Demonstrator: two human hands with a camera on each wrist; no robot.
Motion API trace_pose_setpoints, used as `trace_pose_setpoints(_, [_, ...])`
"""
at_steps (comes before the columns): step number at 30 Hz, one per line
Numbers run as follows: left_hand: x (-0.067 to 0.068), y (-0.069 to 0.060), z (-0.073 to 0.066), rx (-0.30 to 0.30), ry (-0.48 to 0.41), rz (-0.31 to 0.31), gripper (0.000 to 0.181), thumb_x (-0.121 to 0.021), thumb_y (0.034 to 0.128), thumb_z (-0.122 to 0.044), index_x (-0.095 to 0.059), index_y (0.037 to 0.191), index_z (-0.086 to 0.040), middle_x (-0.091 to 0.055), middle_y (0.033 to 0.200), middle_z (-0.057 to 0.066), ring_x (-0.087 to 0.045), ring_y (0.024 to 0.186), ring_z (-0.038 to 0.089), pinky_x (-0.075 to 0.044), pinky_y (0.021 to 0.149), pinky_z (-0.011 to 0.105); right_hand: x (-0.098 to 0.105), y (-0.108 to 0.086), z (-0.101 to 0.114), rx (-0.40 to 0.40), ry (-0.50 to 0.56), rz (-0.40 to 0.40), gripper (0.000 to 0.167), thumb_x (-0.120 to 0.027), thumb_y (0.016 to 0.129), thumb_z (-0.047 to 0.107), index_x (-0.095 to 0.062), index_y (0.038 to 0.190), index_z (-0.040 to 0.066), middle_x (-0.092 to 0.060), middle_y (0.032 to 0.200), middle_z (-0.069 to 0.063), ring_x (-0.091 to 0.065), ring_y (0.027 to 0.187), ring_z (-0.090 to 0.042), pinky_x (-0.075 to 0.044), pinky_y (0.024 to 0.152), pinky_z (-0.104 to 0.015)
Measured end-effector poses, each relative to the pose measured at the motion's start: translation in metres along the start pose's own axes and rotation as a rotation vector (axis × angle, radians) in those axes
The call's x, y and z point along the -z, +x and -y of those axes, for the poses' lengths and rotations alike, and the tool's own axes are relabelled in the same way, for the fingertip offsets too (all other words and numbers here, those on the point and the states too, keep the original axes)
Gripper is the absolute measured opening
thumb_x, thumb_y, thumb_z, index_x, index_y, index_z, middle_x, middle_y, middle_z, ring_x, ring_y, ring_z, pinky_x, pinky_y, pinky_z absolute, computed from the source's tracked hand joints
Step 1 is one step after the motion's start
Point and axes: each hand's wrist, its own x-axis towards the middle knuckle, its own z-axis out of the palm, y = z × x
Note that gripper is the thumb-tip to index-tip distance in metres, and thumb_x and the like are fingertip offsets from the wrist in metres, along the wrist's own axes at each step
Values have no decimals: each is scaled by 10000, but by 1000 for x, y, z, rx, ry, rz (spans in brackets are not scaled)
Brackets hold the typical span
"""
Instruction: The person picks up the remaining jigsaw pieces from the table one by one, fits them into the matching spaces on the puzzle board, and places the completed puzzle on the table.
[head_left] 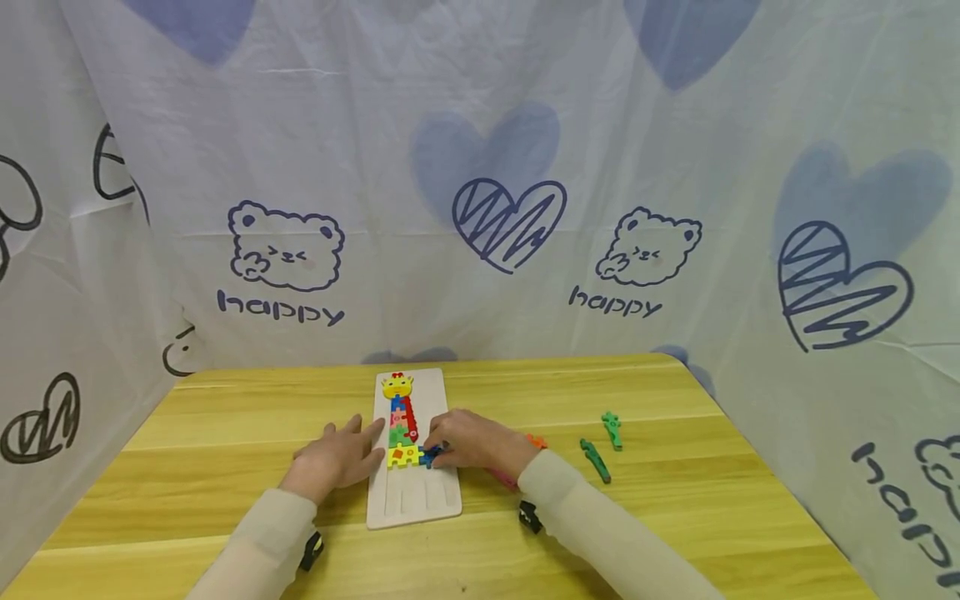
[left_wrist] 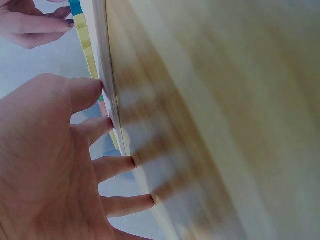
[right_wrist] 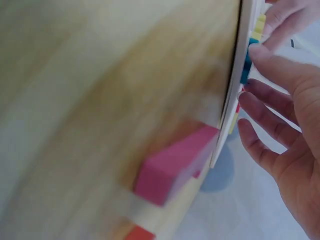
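Observation:
A pale wooden puzzle board (head_left: 412, 502) lies on the table, with a giraffe puzzle partly laid in it. The yellow giraffe head (head_left: 397, 387) is at the far end, above blue, pink, green and red neck pieces and a yellow body piece (head_left: 403, 456). My left hand (head_left: 337, 457) rests at the board's left edge; the left wrist view shows its fingers (left_wrist: 117, 206) spread and fairly straight, tips touching the edge. Between thumb and fingers my right hand (head_left: 472, 440) pinches a blue puzzle piece (right_wrist: 247, 62), beside the yellow body piece. Those fingers partly cover the blue piece.
Right of the board lie two green puzzle pieces (head_left: 596, 460) (head_left: 612, 430). A pink piece (right_wrist: 170, 167) and an orange-red piece (head_left: 537, 442) sit near the right hand, partly hidden by it in the head view. A printed white curtain (head_left: 390, 275) hangs behind the table.

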Motion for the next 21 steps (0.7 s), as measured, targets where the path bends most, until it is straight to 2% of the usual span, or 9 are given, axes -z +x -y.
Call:
trace_pose_setpoints(4, [-1, 1, 1, -5, 2, -2, 615, -469, 1065, -469, -346, 1621, -237, -291, 1676, 238, -298, 1467, 621, -396, 917, 882, 6, -7, -3, -20, 6, -8, 319, -761, 940, 336, -777, 1224, 192, -759, 1182, 32, -690, 980, -58, -569, 928, -171])
trace_pose_setpoints(8, [-1, 1, 0, -2, 4, -2, 619, -470, 1064, -473, -342, 1623, -240, -286, 1679, 234, -290, 1472, 620, -389, 928, 883, 15, -20, -5, -38, 19, -1, 323, -752, 952, 344, -767, 1241, 202, -741, 1253, 24, -690, 1102, -105, -561, 1019, -241])
trace_pose_setpoints(11, [0, 1, 0, 0, 2, 2, 623, -473, 1062, -473, -339, 1624, -240, -283, 1681, 234, -283, 1475, 622, -383, 939, 882, 21, -33, -8, -24, -5, 27, 346, -753, 953, 326, -748, 1273, 197, -726, 1304, 18, -677, 1190, -128, -545, 1071, -287])
trace_pose_setpoints(16, [0, 1, 0, 4, -1, 4, 619, -472, 1062, -464, -340, 1623, -237, -285, 1679, 237, -279, 1474, 627, -381, 939, 884, 24, -54, -15, 25, -71, 76, 420, -774, 932, 324, -717, 1320, 173, -708, 1349, -7, -672, 1229, -158, -538, 1091, -324])
trace_pose_setpoints(21, [-1, 0, 0, 3, -4, 3, 616, -471, 1063, -457, -340, 1622, -235, -285, 1679, 239, -277, 1473, 629, -379, 939, 885, 23, -69, -19, 8, -98, 131, 505, -814, 892, 355, -693, 1354, 189, -674, 1402, -34, -657, 1262, -196, -536, 1103, -366])
